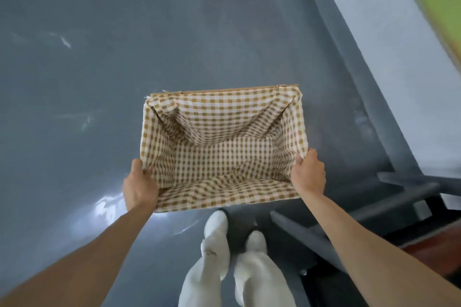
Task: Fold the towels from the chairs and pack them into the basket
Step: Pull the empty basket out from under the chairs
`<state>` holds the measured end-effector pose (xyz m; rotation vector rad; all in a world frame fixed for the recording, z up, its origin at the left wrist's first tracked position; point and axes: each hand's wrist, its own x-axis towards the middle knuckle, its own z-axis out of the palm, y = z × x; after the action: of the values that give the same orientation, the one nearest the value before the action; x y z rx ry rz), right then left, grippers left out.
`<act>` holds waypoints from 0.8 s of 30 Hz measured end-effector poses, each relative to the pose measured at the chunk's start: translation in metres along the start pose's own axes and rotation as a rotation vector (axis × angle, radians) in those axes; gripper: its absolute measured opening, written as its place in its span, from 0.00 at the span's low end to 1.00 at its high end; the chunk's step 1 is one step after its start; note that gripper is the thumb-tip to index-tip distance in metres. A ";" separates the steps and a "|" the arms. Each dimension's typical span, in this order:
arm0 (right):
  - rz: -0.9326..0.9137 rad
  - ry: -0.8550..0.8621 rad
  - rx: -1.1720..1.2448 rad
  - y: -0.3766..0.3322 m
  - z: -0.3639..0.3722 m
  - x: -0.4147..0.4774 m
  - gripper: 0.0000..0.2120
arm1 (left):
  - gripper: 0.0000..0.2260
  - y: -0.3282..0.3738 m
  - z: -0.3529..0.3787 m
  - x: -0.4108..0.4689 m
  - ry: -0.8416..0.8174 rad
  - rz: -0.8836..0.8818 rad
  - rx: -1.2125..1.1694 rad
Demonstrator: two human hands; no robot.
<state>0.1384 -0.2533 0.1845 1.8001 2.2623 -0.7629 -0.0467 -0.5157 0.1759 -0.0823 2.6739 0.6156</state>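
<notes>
A rectangular basket (224,97) lined with brown-and-white checked cloth hangs in front of me above the grey floor. Nothing lies inside it; only the wrinkled lining shows. My left hand (139,185) grips the basket's left rim near the front corner. My right hand (308,173) grips the right rim near its front corner. No towels and no chairs are in view.
A shiny dark grey floor (99,57) spreads out to the left and ahead. Dark grey steps or ledges (389,197) run along the right, beside a pale grey wall (389,45). My legs in white trousers (224,264) stand just behind the basket.
</notes>
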 end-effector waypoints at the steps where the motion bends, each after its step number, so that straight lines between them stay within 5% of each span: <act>1: -0.002 -0.008 -0.016 0.001 0.014 -0.005 0.07 | 0.04 -0.018 0.004 -0.002 0.008 -0.014 -0.003; 24: -0.122 0.007 -0.096 0.176 0.300 -0.053 0.08 | 0.03 -0.309 0.230 -0.073 0.180 -0.240 -0.114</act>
<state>0.2611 -0.4150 -0.1029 1.6386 2.3871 -0.6561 0.1485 -0.6971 -0.1120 -0.5044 2.7387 0.7101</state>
